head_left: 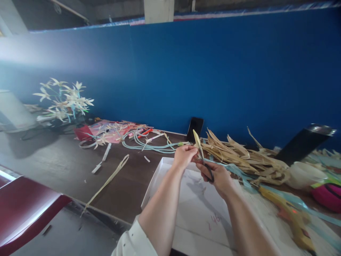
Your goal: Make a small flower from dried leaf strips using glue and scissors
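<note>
My left hand (185, 155) pinches a pale yellow strip of dried husk (197, 139) that points upward from the fingertips. Scissors (208, 172) with dark handles are gripped in my right hand (217, 177), and their blades reach up alongside the strip. Whether the blades touch the husk is hard to make out. Both hands are above a shallow white box lid (183, 206) with small scraps and red handwriting on it. Just right of the hands lies a pile of dried corn husks (234, 149).
A phone (195, 128) leans against the blue partition (213, 71). A yellow glue gun (289, 215), a black bottle (303, 142) and a white bowl (306, 175) stand or lie at right. Pale blue tubing (144, 145), husk flowers (69, 99) and a red chair (32, 213) are at left.
</note>
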A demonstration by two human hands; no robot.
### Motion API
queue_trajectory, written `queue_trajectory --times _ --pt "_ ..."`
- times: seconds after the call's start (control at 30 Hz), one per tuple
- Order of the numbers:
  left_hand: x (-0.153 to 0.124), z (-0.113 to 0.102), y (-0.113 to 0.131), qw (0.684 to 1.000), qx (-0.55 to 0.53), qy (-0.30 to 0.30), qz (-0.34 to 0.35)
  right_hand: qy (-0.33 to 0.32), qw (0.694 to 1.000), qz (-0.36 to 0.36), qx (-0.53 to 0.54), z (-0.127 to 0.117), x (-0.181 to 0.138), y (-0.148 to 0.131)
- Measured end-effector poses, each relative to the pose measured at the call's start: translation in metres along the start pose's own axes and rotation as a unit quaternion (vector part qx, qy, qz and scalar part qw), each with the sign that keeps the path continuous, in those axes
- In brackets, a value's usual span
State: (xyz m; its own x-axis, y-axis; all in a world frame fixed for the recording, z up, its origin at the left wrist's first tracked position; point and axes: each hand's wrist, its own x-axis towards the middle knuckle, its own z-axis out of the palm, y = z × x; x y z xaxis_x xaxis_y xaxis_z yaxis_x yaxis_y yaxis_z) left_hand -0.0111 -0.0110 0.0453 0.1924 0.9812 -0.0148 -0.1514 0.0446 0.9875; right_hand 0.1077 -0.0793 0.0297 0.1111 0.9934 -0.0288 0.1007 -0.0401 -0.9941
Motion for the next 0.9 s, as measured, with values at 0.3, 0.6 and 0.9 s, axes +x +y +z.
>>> queue_trajectory --times 0.3,0.6,0.9 --pt "0.0008 -0.0035 0.0015 0.999 0.014 -0.043 0.015 0.005 1.0 -0.012 -0.015 -0.0004 -0.0008 -0.0011" --pt "0.0056 -0.0063 -0.0014 0.998 -0.012 0.026 0.047 -0.003 0.999 -0.024 -0.024 0.0014 -0.0012 0.001" --pt "0.0091 -0.0044 -0.0013 0.996 -0.077 0.037 0.033 -0.015 0.998 -0.032 -0.051 0.0019 0.0004 0.0071"
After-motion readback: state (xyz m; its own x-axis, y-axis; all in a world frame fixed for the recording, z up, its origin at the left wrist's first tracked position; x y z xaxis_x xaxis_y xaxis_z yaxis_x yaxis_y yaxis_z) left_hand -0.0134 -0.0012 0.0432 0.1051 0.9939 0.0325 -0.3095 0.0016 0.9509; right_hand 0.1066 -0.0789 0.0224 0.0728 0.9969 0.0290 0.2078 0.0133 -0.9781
